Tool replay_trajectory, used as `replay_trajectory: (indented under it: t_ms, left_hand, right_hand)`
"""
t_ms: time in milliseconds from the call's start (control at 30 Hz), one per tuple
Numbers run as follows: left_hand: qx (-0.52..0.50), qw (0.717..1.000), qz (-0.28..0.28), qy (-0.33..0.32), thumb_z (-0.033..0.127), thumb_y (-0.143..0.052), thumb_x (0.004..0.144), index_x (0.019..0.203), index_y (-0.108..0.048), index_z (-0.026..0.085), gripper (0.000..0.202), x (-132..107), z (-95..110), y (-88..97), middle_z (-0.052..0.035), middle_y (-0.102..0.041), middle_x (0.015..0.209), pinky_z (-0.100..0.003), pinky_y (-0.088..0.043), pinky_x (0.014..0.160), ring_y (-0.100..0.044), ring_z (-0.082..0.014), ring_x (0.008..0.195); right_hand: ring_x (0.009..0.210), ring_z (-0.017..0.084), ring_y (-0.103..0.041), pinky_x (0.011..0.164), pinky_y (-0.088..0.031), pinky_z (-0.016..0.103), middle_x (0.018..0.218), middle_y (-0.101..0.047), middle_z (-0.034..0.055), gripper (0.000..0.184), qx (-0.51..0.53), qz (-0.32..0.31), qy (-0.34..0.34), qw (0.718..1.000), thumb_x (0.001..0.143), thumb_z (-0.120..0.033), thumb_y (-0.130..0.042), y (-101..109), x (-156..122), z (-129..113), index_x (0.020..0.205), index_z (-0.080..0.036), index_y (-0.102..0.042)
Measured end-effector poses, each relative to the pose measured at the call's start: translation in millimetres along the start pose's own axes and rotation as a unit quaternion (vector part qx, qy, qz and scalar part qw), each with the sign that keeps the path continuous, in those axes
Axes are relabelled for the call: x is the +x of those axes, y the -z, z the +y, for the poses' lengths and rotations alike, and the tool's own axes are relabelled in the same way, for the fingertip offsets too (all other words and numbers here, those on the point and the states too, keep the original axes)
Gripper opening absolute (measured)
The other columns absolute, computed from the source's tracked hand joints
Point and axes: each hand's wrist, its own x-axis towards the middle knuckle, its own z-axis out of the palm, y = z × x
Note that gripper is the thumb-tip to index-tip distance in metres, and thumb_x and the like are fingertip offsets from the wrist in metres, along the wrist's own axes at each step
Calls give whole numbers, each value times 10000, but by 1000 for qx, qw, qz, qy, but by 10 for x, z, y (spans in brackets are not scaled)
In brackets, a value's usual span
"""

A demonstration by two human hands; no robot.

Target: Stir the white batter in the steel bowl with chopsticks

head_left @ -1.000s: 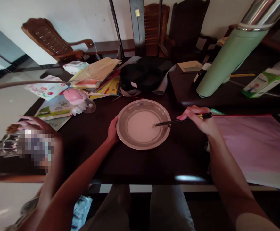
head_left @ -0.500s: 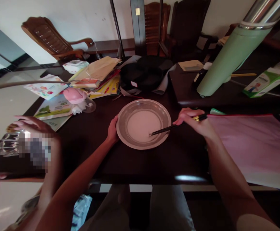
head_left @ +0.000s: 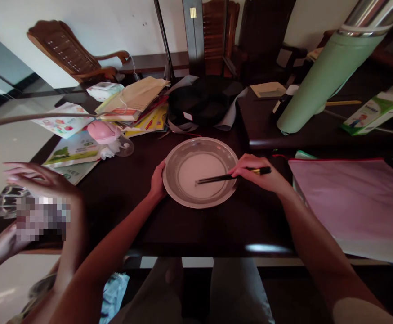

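Note:
A round metal basin (head_left: 172, 180) stands on the dark table in front of me, with a milky white liquid (head_left: 201, 168) in its bottom. My left hand (head_left: 158, 179) grips the basin's left rim, its fingers partly hidden behind the wall. In my right hand (head_left: 255, 170) is a pair of black chopsticks (head_left: 216, 178) with gold bands near the top. It holds them low over the basin's right rim, and their tips dip into the liquid left of its middle.
Another person's hand (head_left: 44, 182) is at the left, near a glass dish (head_left: 9, 202). Books and envelopes (head_left: 139, 99), a pink-lidded cup (head_left: 101, 132) and a black bag (head_left: 203, 103) lie behind the basin. A green thermos (head_left: 331, 81) and pink folder (head_left: 351, 193) are on the right.
My right hand has moved left, and the chopstick tips have swept left through the liquid. My left hand keeps its hold on the basin. The other person's second hand has come up at the left.

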Motion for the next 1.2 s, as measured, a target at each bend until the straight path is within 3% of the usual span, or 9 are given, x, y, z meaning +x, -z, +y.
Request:
replay_trajectory:
  t_ms: [200, 400, 500, 600, 700, 833, 1000, 1100, 1200]
  left_hand:
    - [19, 1000, 1, 2, 388, -638, 730, 787, -694, 207, 198, 14, -20, 11, -21, -722, 862, -295, -518, 780, -641, -232, 958]
    - [46, 999, -12, 6, 429, -563, 815, 912, -702, 266, 236, 5, -28, 20, 1, -727, 931, -352, -537, 819, -598, -280, 1114]
    - [52, 999, -13, 3, 419, -556, 819, 907, -705, 270, 228, 1, -26, 21, 1, -723, 938, -352, -536, 825, -588, -284, 1134]
    - [42, 999, -15, -4, 404, -572, 797, 879, -707, 246, 224, 5, -26, 20, -16, -723, 933, -341, -526, 829, -602, -272, 1099]
    - [33, 999, -9, -5, 395, -603, 754, 869, -706, 215, 237, 5, -15, 12, -32, -722, 917, -325, -516, 825, -623, -253, 1037]
    - [25, 999, 12, 17, 388, -637, 696, 831, -699, 208, 233, -22, 30, -20, -8, -703, 799, -304, -510, 784, -647, -219, 895]
    - [19, 1000, 8, 22, 381, -629, 682, 805, -697, 208, 223, -63, 72, -48, -1, -711, 800, -299, -504, 790, -647, -216, 876]
    - [17, 1000, -3, 26, 386, -639, 669, 835, -696, 208, 250, -58, 67, -26, -7, -729, 868, -311, -494, 851, -641, -240, 975]
    - [19, 999, -1, 32, 394, -652, 656, 845, -691, 212, 265, -43, 58, 2, 0, -736, 923, -307, -485, 881, -637, -241, 1015]
  right_hand:
    - [700, 180, -613, 770, -446, 369, 699, -733, 11, 299, -51, 147, -24, 987, 915, -335, -565, 168, -45, 63, 679, -261, -733]
    - [784, 189, -644, 749, -488, 358, 819, -762, 11, 205, 5, -6, 5, 1000, 892, -335, -594, 4, -7, 8, 769, -259, -739]
    - [806, 197, -633, 767, -476, 366, 823, -758, 16, 147, -38, 46, 12, 998, 875, -305, -619, -8, 10, 40, 811, -263, -744]
    - [724, 182, -613, 756, -454, 363, 694, -720, 14, 284, -45, 126, -25, 991, 915, -317, -562, 127, -36, 52, 689, -259, -726]
    - [704, 170, -623, 737, -463, 352, 677, -715, 10, 348, 3, 69, -31, 997, 934, -337, -527, 129, -49, 26, 649, -246, -706]
    - [802, 185, -639, 750, -483, 353, 831, -761, 12, 172, -19, -2, 24, 1000, 890, -327, -600, -38, 13, 41, 814, -255, -737]
    - [715, 185, -615, 747, -442, 373, 719, -741, 23, 294, -85, 128, -13, 988, 924, -345, -549, 114, -28, 65, 704, -248, -719]
    - [681, 172, -619, 733, -444, 363, 678, -731, 25, 393, -38, 76, -17, 996, 956, -362, -491, 118, -50, 28, 651, -237, -705]
    - [766, 180, -638, 735, -473, 349, 791, -760, 28, 266, -11, -3, 22, 1000, 925, -352, -551, -29, -4, 31, 767, -240, -733]
